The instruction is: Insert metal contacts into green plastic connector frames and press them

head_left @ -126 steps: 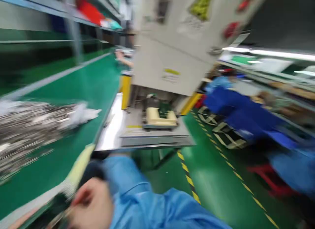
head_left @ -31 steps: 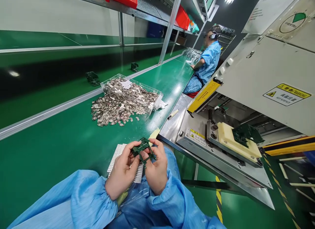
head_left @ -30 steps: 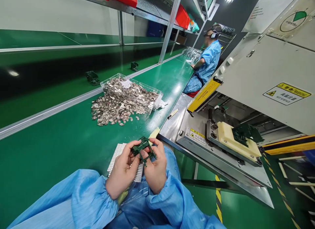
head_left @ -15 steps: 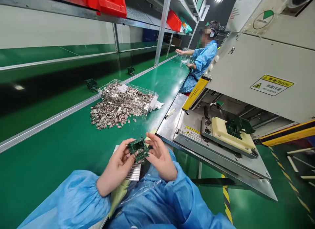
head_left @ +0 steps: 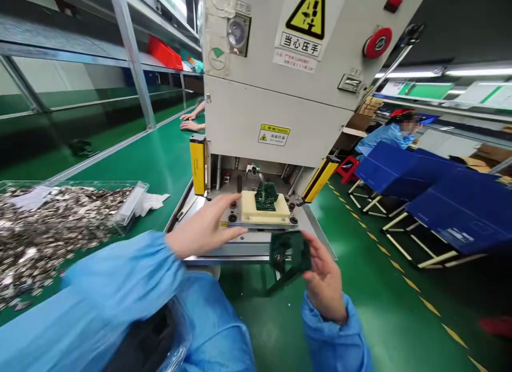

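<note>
My left hand [head_left: 204,227] reaches forward with its fingers extended and holds nothing, close to the front left corner of a cream fixture block [head_left: 264,207] on the press bed. A dark green circuit board piece [head_left: 266,196] sits on that block. My right hand [head_left: 325,278] is lower and to the right, pinching a square dark green board frame [head_left: 290,253] by its edge, slightly blurred, in front of the press bed's metal front edge [head_left: 248,259].
A beige press machine [head_left: 272,116] with a red button [head_left: 377,42] stands ahead, between yellow safety light bars [head_left: 198,164]. On the green bench at left is a clear tray [head_left: 60,217] of metal pieces. A co-worker's hands [head_left: 191,121] rest beyond the press. Blue-covered racks [head_left: 440,190] stand right.
My view has swung right and now faces the press. My hands, together on the green piece at my lap before, are apart: the right holds it up, the left reaches out toward the fixture.
</note>
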The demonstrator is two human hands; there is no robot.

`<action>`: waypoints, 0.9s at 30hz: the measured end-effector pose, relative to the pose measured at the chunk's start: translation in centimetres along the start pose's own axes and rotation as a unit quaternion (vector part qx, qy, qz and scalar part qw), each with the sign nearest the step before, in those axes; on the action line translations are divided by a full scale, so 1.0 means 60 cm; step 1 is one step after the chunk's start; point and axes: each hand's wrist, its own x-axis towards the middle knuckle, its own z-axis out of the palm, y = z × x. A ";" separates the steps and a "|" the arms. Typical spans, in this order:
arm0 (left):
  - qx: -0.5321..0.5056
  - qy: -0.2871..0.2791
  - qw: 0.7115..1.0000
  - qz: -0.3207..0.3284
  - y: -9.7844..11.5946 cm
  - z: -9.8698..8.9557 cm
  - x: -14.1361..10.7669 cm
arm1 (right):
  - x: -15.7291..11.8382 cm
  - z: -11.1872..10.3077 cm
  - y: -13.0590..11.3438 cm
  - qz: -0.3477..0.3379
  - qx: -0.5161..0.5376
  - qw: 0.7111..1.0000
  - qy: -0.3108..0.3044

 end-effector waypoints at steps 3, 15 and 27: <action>-0.003 0.033 0.999 0.010 -0.005 0.065 0.108 | 0.017 -0.078 0.007 -0.034 -0.062 0.993 0.096; -0.031 0.004 0.994 -0.103 -0.014 -0.032 -0.015 | 0.257 -0.021 -0.009 -0.105 -0.304 0.942 -0.092; -0.086 -0.056 0.965 -0.242 -0.175 -0.046 -0.198 | 0.242 -0.023 0.021 -0.097 -0.422 0.894 -0.118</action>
